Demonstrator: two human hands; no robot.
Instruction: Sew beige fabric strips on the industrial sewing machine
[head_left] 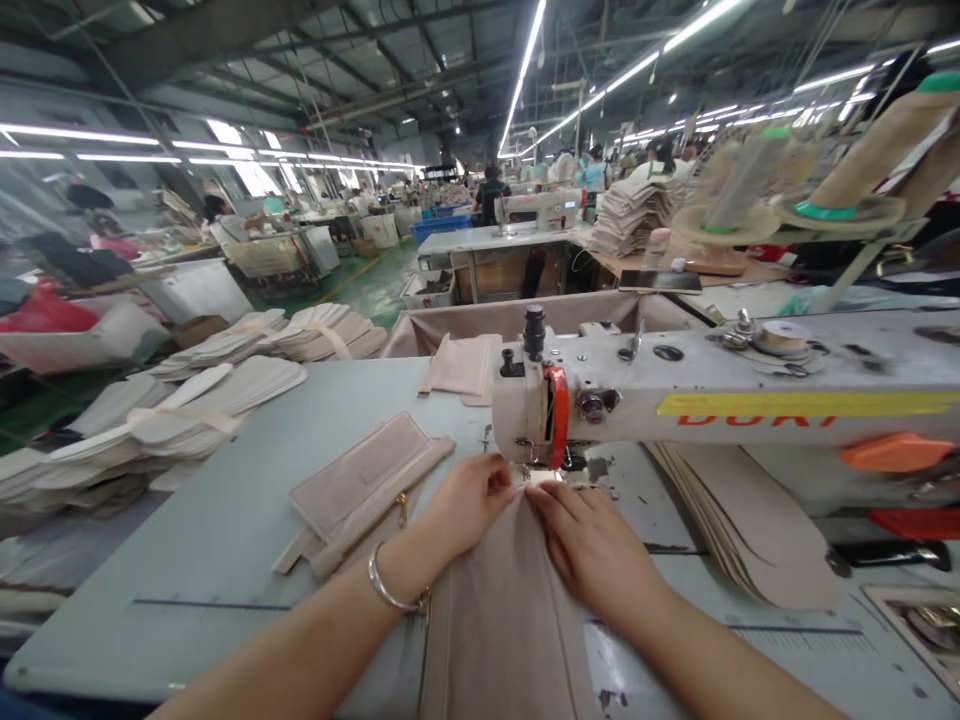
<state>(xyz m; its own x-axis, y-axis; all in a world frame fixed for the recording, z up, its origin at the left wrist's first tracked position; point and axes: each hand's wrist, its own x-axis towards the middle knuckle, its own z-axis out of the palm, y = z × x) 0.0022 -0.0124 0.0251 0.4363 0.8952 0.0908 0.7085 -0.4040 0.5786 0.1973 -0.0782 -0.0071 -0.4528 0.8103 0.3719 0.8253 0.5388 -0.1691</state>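
Note:
A long pinkish-beige fabric panel [499, 620] runs from the table's front edge up to the needle area of a white sewing machine [720, 370]. With thumb and fingers pinched together, my left hand [472, 505] grips the panel's far edge just before the presser foot. My right hand [596, 545] is closed on the same edge from the right, its fingertips close to the left ones; its thumb is mostly hidden. Left of my hands lies a sewn beige fabric piece [364, 475] with a gold zipper pull [403, 510]. The needle itself is hard to make out.
Stacked beige curved panels [750, 530] lie under the machine arm. Another folded beige piece [461, 365] rests behind the machine head. Bundles of pale cut pieces [187, 410] sit left of the table [172, 560]. Thread cones [877, 150] stand at the right; people work farther back.

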